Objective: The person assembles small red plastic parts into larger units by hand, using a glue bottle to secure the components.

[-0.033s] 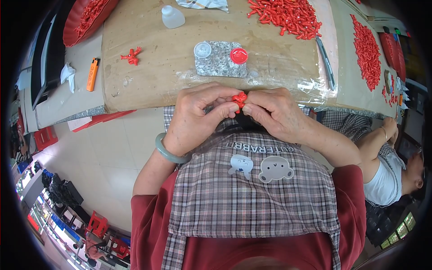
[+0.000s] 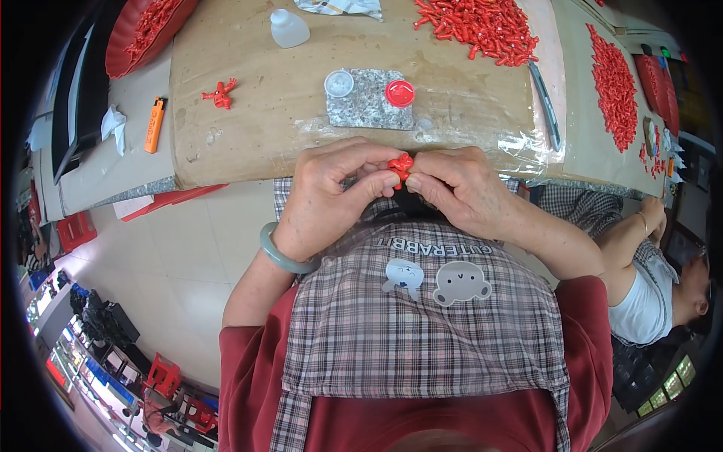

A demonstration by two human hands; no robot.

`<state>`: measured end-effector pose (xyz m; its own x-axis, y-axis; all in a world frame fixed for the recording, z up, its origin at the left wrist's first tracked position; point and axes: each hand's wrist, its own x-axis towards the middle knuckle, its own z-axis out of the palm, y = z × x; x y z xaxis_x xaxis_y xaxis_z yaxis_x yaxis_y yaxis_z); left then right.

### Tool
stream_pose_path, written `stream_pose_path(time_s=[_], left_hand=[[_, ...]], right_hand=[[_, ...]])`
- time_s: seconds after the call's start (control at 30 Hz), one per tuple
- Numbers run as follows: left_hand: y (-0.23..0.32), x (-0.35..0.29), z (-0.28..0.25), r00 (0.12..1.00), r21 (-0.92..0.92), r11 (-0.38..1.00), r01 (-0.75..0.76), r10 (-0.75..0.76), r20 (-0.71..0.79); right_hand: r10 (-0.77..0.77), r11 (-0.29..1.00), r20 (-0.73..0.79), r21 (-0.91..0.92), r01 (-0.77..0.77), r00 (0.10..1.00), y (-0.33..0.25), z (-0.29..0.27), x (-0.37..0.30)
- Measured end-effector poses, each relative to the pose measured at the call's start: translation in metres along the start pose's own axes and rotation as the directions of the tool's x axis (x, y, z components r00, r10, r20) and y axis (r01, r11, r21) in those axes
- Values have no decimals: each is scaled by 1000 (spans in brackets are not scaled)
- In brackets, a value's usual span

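A small red toy figure is pinched between both hands, just off the table's near edge. My left hand, with a pale green bangle on its wrist, grips it from the left by thumb and fingertips. From the right, my right hand closes thumb and forefinger on its other side. Fingers cover part of the figure. Beyond the hands lies a speckled stone slab bearing a clear round dish and a red dish. Another red figure with spread limbs lies farther left.
A heap of red pieces lies at the far right, near a utility knife. A white squeeze bottle stands at the back. Leftward are an orange lighter and a red tray. At right sits another person.
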<state>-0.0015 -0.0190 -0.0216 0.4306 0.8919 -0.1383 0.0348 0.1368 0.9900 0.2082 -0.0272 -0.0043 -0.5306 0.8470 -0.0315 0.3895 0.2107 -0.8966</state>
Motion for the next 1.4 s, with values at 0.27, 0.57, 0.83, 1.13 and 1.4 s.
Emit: stream_pose_path(time_s=[0.27, 0.57, 0.83, 1.13, 1.4], left_hand=[[2, 0, -1, 1000, 10, 1000, 6, -6, 8], [1, 1, -1, 1000, 11, 1000, -11, 11, 7], [1, 1, -1, 1000, 19, 1000, -19, 19, 6], [1, 1, -1, 1000, 17, 1000, -13, 13, 8], [3, 2, -1, 1000, 29, 1000, -11, 10, 11]], right_hand=[[10, 1000, 0, -2, -10, 1000, 0, 0, 0], [6, 1000, -9, -3, -6, 1000, 1, 1, 1], [-12, 1000, -20, -4, 12, 1000, 2, 1, 0], [0, 1000, -7, -10, 0, 1000, 2, 1, 1], [-20, 1000, -14, -21, 20, 1000, 3, 1, 1]])
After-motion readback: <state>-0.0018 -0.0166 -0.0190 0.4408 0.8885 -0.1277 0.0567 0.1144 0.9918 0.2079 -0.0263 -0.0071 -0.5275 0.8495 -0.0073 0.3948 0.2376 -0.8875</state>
